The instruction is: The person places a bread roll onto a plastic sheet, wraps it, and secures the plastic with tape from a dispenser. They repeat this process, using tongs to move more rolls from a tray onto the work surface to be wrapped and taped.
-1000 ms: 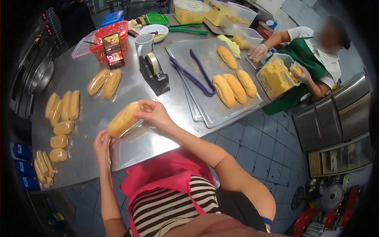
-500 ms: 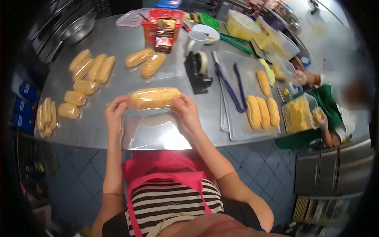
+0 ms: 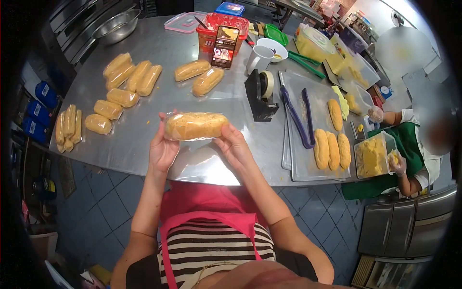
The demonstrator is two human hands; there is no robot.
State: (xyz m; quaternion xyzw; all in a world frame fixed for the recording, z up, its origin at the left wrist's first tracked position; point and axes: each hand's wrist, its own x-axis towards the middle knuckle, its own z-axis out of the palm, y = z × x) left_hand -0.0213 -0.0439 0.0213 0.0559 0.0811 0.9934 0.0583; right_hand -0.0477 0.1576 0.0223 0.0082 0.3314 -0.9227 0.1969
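A bread roll in clear film [image 3: 197,126] is held level above the steel table [image 3: 144,159], near its front edge. My left hand [image 3: 165,145] grips the roll's left end, and my right hand [image 3: 232,142] closes on its right end. Two wrapped rolls [image 3: 208,81] lie beyond it. To the left sit several more wrapped rolls [image 3: 122,97]. A tape dispenser [image 3: 261,96] stands to the right of my hands. Farther right, a tray [image 3: 303,171] bears several unwrapped rolls [image 3: 328,149] and purple tongs [image 3: 298,120].
At the back stand a phone [image 3: 224,46], a red tub [image 3: 206,38], a white mug [image 3: 260,59] and a metal bowl [image 3: 116,28]. On the right, a co-worker in a green apron [image 3: 409,139] has gloved hands by a container of yellow filling [image 3: 371,155].
The view has shifted, so the table's things appear farther right. Both hands still hold the wrapped roll; my left hand has turned, its palm showing more. The co-worker's hands remain near the container.
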